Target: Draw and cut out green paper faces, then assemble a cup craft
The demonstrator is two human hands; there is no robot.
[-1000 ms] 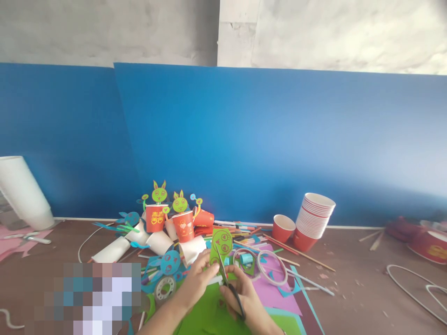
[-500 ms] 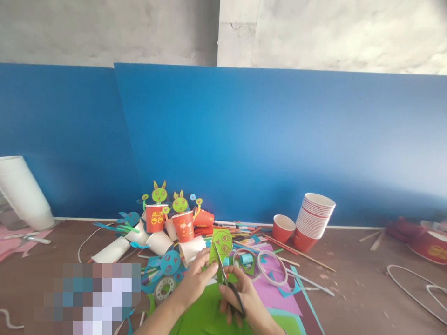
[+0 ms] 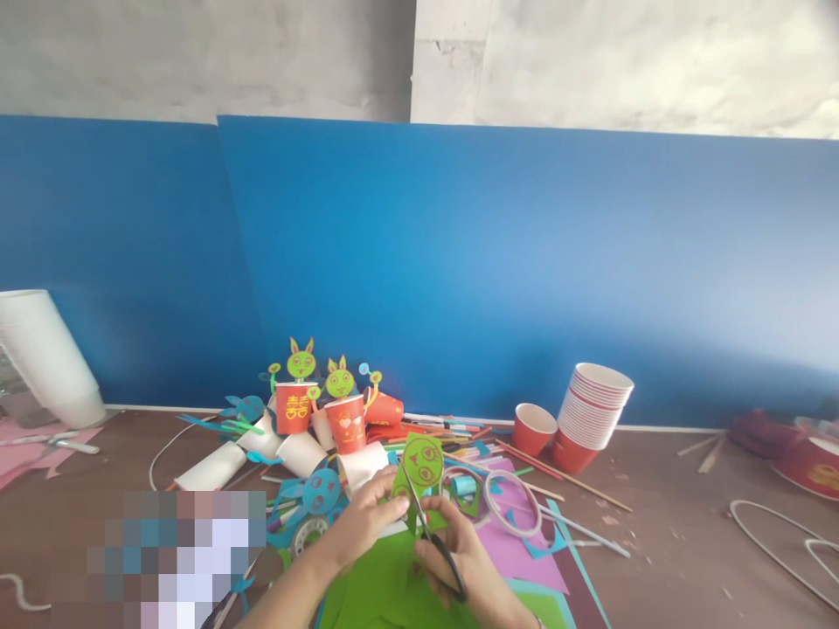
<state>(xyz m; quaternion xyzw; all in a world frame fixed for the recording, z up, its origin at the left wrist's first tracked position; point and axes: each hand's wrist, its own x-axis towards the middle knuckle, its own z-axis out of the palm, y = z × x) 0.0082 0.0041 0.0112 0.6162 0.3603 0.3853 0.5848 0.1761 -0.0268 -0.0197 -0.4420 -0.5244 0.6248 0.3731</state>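
My left hand (image 3: 372,515) pinches the left edge of a green paper piece (image 3: 423,460) with a round face drawn on it. Black-handled scissors (image 3: 448,563) are in my right hand (image 3: 455,546), its fingers wrapped around the handles. The blades lie along the paper's lower left part, close to my left fingertips. Below both hands are larger sheets of green paper (image 3: 373,581). Just left of my left hand lie a blue paper rabbit face (image 3: 321,491) and a roll of tape (image 3: 308,535), partly covered by my forearm.
Red paper cups with green rabbit faces (image 3: 293,408) stand behind my hands, among white cups on their sides (image 3: 213,467). Tape rings (image 3: 513,504) lie on purple paper (image 3: 524,555). A cup stack (image 3: 593,411) stands right, another (image 3: 49,358) far left. A blue panel (image 3: 459,262) closes off the back.
The green paper has tilted slightly clockwise, and its top edge has changed shape. Both hands stay in nearly the same place. The whole view has shifted a little.
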